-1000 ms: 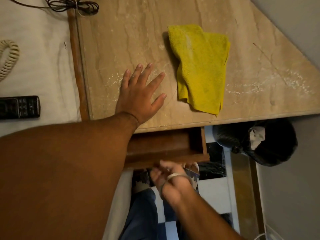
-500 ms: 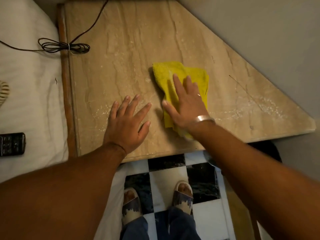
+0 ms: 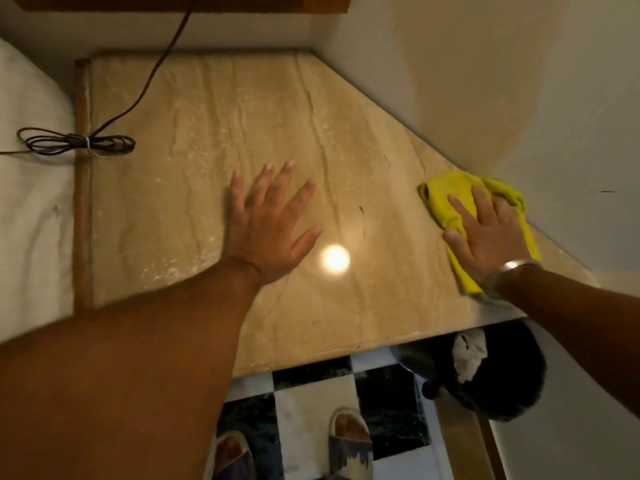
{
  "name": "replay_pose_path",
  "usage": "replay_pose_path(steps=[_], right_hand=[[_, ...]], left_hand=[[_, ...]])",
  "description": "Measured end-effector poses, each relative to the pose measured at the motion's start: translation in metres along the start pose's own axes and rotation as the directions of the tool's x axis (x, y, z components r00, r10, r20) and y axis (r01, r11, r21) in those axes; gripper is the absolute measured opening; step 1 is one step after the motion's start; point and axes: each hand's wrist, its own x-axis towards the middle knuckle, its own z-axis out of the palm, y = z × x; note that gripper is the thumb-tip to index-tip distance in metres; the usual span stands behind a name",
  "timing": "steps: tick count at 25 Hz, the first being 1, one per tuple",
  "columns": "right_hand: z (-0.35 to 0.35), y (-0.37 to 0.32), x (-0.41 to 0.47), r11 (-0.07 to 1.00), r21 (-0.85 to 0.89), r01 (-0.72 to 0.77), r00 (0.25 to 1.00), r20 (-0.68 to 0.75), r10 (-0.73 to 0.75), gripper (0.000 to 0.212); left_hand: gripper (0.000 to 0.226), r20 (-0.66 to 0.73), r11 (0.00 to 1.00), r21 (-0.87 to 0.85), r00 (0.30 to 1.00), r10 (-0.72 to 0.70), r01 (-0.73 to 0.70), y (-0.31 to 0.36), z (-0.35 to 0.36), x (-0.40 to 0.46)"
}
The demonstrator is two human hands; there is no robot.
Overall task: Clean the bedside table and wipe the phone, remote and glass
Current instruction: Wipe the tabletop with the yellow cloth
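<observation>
1 yellow cloth (image 3: 441, 199) pressed flat under right hand (image 3: 486, 233) at bedside table (image 3: 194, 188) rt edge by wall; left hand (image 3: 268, 226) splayed flat mid-top, w/ bare marble between.

Glossy veined marble bedside table (image 3: 277, 109); fuzzy yellow cloth (image 3: 440, 195); metal bracelet (image 3: 516, 264).

One head-worn view — looking steeply down, close over the bedside table (image 3: 207, 133).

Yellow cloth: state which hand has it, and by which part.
The right hand presses flat on the middle of the yellow cloth, fingers straight, not gripping. The left hand rests on the marble top, holding nothing.
</observation>
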Motion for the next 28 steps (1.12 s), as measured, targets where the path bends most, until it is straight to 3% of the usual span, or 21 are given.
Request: replay_pose_path(steps=[2, 3, 4, 6, 8, 9, 11, 13, 15, 16, 17, 19, 20, 21, 22, 24, 25, 27, 28], right_hand=[[-0.01, -0.054, 0.03, 0.998, 0.01, -0.07, 0.996, -0.055, 0.07, 0.07], [-0.015, -0.08, 0.031, 1.0, 0.029, 0.002, 0.998, -0.066, 0.0, 0.068], [-0.015, -0.097, 0.02, 0.981, 0.051, 0.187, 0.98, -0.075, -0.183, 0.065], [-0.005, -0.084, -0.026, 0.782, 0.022, 0.623, 0.782, -0.019, -0.623, 0.056], [-0.011, -0.03, -0.055, 0.631, 0.042, 0.775, 0.627, 0.079, -0.775, 0.052], [-0.012, -0.006, -0.043, 0.639, 0.027, 0.769, 0.636, 0.078, -0.768, 0.052], [-0.016, 0.002, 0.011, 0.76, -0.003, 0.649, 0.76, 0.024, -0.649, 0.054], [-0.023, -0.047, 0.081, 0.881, -0.007, 0.473, 0.881, -0.023, -0.473, 0.054], [-0.028, -0.107, 0.096, 0.925, 0.082, 0.37, 0.925, -0.13, -0.358, 0.055], [-0.026, -0.116, 0.077, 0.903, 0.083, 0.422, 0.902, -0.136, -0.409, 0.056], [-0.017, -0.107, 0.044, 0.831, 0.043, 0.554, 0.83, -0.104, -0.548, 0.055], [-0.007, -0.047, -0.033, 0.665, 0.039, 0.745, 0.665, 0.026, -0.746, 0.054], [-0.009, -0.005, -0.047, 0.636, 0.045, 0.77, 0.634, 0.056, -0.772, 0.055], [-0.009, 0.03, -0.043, 0.673, 0.008, 0.739, 0.671, 0.075, -0.738, 0.057], [-0.009, 0.048, -0.027, 0.755, -0.011, 0.656, 0.753, 0.082, -0.653, 0.058], [-0.013, 0.029, 0.019, 0.916, 0.027, 0.401, 0.914, 0.06, -0.402, 0.057], [-0.015, -0.006, 0.037, 0.955, 0.069, 0.29, 0.956, 0.018, -0.292, 0.057], [-0.015, -0.087, 0.053, 0.962, 0.153, 0.224, 0.972, -0.105, -0.21, 0.058], [-0.015, -0.116, 0.047, 0.937, 0.191, 0.291, 0.954, -0.135, -0.269, 0.058]], left_hand=[[0.08, 0.017, 1.0, -0.004, 1.0, 0.005, -0.005, -0.001, 0.012, 0.013], [0.084, 0.016, 1.0, -0.009, 1.0, 0.003, -0.003, -0.004, 0.017, 0.012], [0.086, 0.022, 1.0, -0.015, 1.0, 0.005, -0.005, -0.005, 0.018, 0.01], [0.09, 0.055, 0.999, -0.041, 0.998, 0.022, -0.02, -0.006, 0.012, 0.01], [0.093, 0.091, 0.998, -0.057, 0.995, 0.037, -0.032, -0.007, 0.008, 0.012], [0.094, 0.107, 0.997, -0.062, 0.993, 0.045, -0.038, -0.007, 0.009, 0.013], [0.095, 0.122, 0.996, -0.075, 0.991, 0.048, -0.039, -0.006, 0.01, 0.013], [0.096, 0.114, 0.996, -0.082, 0.993, 0.034, -0.025, -0.007, 0.011, 0.013], [0.098, 0.133, 0.997, -0.082, 0.991, 0.011, 0.0, -0.008, 0.009, 0.013], [0.1, 0.15, 0.996, -0.084, 0.989, 0.009, 0.004, -0.008, 0.009, 0.014], [0.102, 0.165, 0.996, -0.085, 0.986, 0.01, 0.004, -0.008, 0.007, 0.014], [0.103, 0.186, 0.996, -0.084, 0.982, 0.025, -0.01, -0.008, 0.007, 0.014], [0.102, 0.195, 0.996, -0.088, 0.98, 0.041, -0.024, -0.008, 0.006, 0.014], [0.102, 0.201, 0.995, -0.09, 0.978, 0.054, -0.037, -0.008, 0.006, 0.014], [0.101, 0.197, 0.995, -0.091, 0.978, 0.065, -0.048, -0.009, 0.006, 0.014], [0.1, 0.204, 0.993, -0.104, 0.976, 0.079, -0.059, -0.008, 0.005, 0.016], [0.1, 0.198, 0.992, -0.106, 0.977, 0.084, -0.063, -0.007, 0.006, 0.016], [0.099, 0.18, 0.994, -0.1, 0.981, 0.072, -0.054, -0.009, 0.007, 0.016], [0.097, 0.18, 0.994, -0.099, 0.981, 0.066, -0.048, -0.01, 0.007, 0.015]])
